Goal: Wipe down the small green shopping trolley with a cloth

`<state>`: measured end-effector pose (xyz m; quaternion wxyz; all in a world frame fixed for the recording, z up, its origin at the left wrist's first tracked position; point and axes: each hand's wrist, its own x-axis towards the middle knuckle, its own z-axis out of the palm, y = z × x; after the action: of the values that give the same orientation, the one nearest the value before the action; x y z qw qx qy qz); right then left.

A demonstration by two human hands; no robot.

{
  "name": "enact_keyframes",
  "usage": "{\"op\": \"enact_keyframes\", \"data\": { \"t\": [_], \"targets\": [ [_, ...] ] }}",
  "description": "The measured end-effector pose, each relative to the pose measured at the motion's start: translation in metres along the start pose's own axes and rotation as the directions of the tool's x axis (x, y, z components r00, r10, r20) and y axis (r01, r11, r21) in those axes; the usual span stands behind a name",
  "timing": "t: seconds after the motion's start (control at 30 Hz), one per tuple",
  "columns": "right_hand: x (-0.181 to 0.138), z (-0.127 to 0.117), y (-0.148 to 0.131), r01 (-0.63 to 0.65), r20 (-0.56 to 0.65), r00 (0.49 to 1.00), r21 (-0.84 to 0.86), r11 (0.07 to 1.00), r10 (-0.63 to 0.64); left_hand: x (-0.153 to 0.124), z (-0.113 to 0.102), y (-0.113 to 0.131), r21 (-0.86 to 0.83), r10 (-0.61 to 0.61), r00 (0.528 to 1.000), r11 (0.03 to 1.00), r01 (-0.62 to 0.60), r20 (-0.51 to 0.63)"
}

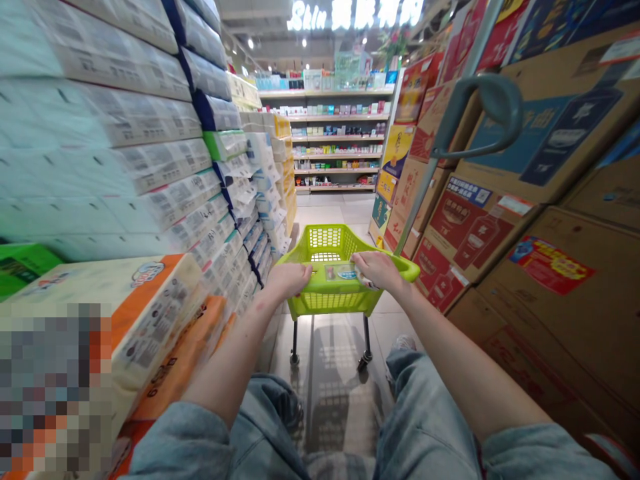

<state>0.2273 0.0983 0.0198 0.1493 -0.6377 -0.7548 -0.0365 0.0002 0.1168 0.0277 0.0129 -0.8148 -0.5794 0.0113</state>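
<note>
A lime-green shopping cart [330,303] with a mesh basket stands in front of me on dark legs with small wheels. My left hand [294,279] is closed around the left part of its handle. My right hand [376,269] grips the handle on the right side, fingers wrapped over it. Between my hands, a small label panel [341,272] sits on the handle. The part of the basket that shows has no goods in it; its near floor is hidden behind the handle.
Tall stacks of wrapped tissue packs [165,140] line the left, with orange-and-cream packs [165,287] close by. Cardboard cartons [540,287] are piled on the right; a grey-handled pole [425,180] leans there. Shelves [340,137] of small goods stand ahead beyond the tiled aisle [330,207].
</note>
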Motion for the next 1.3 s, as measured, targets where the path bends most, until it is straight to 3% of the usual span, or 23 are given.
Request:
{"op": "enact_keyframes", "data": {
  "t": [0.2,0.33,0.43,0.53,0.63,0.77,0.87,1.03,1.1,1.17,1.3],
  "targets": [
    [0.004,0.001,-0.003,-0.065,0.007,0.998,-0.106,0.992,0.066,-0.002,0.007,0.021,0.009,-0.027,0.997,1.000,0.028,-0.075],
    [-0.006,0.011,-0.023,-0.149,-0.203,0.972,-0.133,0.980,0.120,-0.008,0.005,0.027,0.013,-0.029,0.993,0.999,0.030,-0.119],
    [-0.015,0.015,-0.035,-0.048,-0.299,0.954,-0.122,0.991,0.010,-0.013,0.003,0.027,0.007,-0.021,0.989,1.000,0.022,-0.145],
    [-0.014,0.011,-0.039,0.012,-0.245,0.969,-0.107,0.994,-0.039,-0.013,0.004,0.028,-0.008,-0.047,0.986,0.999,0.046,-0.160],
    [0.000,0.003,-0.037,-0.024,-0.069,0.997,-0.101,0.995,0.017,-0.011,0.008,0.029,0.000,-0.048,0.985,0.999,0.049,-0.164],
    [0.020,-0.004,-0.036,-0.052,0.119,0.991,-0.138,0.989,0.069,-0.008,0.013,0.033,0.023,-0.022,0.984,0.999,0.027,-0.175],
    [0.018,-0.003,-0.039,-0.046,0.089,0.994,-0.145,0.988,0.059,-0.008,0.015,0.035,0.011,-0.049,0.981,0.999,0.052,-0.189],
    [-0.007,0.003,-0.047,0.084,-0.122,0.988,-0.119,0.989,-0.098,-0.010,0.015,0.032,0.016,-0.019,0.976,1.000,0.023,-0.217],
    [-0.012,0.004,-0.050,0.110,-0.154,0.980,-0.114,0.987,-0.127,-0.010,0.016,0.031,0.009,-0.014,0.977,1.000,0.016,-0.215],
    [-0.010,0.003,-0.052,0.101,-0.123,0.986,-0.117,0.988,-0.115,-0.011,0.017,0.032,0.002,-0.021,0.977,1.000,0.022,-0.214],
    [0.008,-0.002,-0.052,0.057,0.058,0.997,-0.140,0.988,-0.049,-0.011,0.019,0.038,-0.005,-0.044,0.972,0.999,0.044,-0.232]
  ]
}}
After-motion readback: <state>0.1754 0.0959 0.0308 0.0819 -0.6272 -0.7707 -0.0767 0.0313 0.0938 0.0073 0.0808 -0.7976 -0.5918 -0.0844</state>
